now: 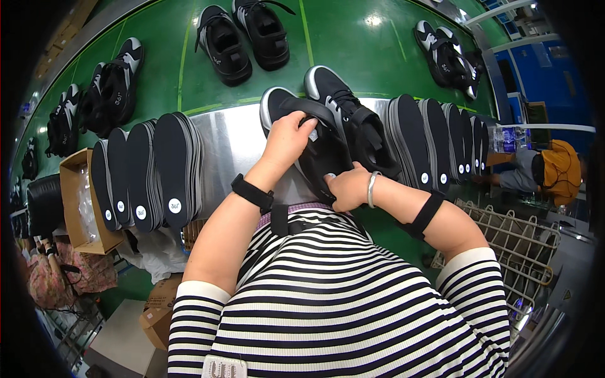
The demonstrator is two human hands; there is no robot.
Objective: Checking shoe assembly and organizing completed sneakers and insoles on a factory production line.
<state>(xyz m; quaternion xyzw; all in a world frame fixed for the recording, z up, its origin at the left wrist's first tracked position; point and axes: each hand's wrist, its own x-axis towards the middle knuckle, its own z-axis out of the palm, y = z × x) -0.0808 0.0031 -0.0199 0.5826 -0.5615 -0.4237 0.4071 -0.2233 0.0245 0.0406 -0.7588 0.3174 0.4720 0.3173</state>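
Note:
A black sneaker with a silver toe (326, 151) stands right in front of me, toe pointing away, on the steel strip (230, 138) at the bench's near edge. My left hand (290, 140) is closed on its tongue and strap at the opening. At the heel, my right hand (350, 188) grips the collar, thumb toward the inside. Part of the shoe's interior is dark and cannot be made out. Its matching sneaker (354, 120) sits close alongside on the right, untouched.
Stacks of black insoles flank me, left (178, 167) and right (409, 138). More sneaker pairs stand on the green bench, at far centre (224, 47), left (116, 88) and right (444, 57). A cardboard box (75, 205) is at left; a wire rack (504, 246) is at right. Other people work nearby.

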